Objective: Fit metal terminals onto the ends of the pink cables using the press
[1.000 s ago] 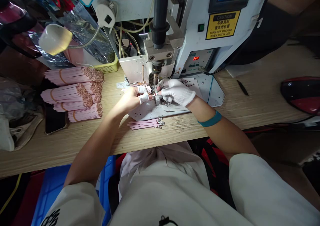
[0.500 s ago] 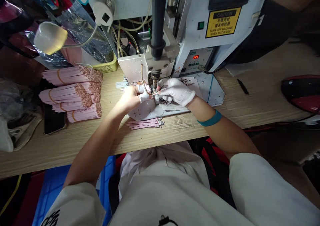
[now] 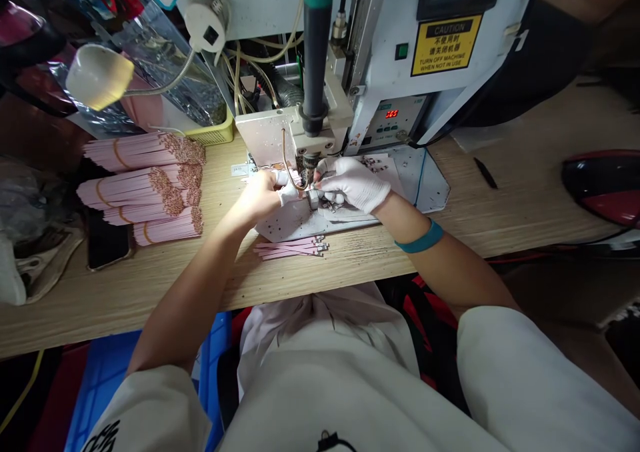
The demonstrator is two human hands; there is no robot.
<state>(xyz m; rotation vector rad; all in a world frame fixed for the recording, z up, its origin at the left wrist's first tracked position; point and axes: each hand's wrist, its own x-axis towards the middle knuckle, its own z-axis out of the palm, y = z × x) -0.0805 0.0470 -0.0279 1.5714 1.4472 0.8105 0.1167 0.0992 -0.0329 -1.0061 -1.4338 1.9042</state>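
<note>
Pinching a small silvery metal block (image 3: 313, 199) between white-gloved fingers, the right hand (image 3: 353, 185) holds it just below the dark metal head (image 3: 308, 167) of a bench machine, over a speckled pale work plate (image 3: 293, 220). The left hand (image 3: 260, 195) comes in from 9 o'clock, its fingers curled together, a white finger cot (image 3: 288, 196) almost touching the block. Whether those fingers grip anything is hidden at this angle. A teal wristband (image 3: 420, 236) circles the right wrist.

At 6 o'clock from the hands, a few loose pink strips with metal ends (image 3: 290, 247) lie on the wooden workbench (image 3: 350, 269), just off the plate. At 9 o'clock sit rubber-banded bundles of pink strips (image 3: 145, 192), their copper-coloured ends facing the machine, with a smartphone (image 3: 106, 242) beyond them at 8 o'clock. A gooseneck lamp (image 3: 99, 77) hangs at 10 o'clock, near a yellow plastic basket (image 3: 215, 132).

At 1 o'clock, the machine's red digital readout (image 3: 392, 114) glows below a yellow caution label (image 3: 446, 45). A thin black stick (image 3: 485, 173) lies on the bench at 3 o'clock — well apart from the work — and a blue plastic crate (image 3: 100, 399) sits below the bench edge.
</note>
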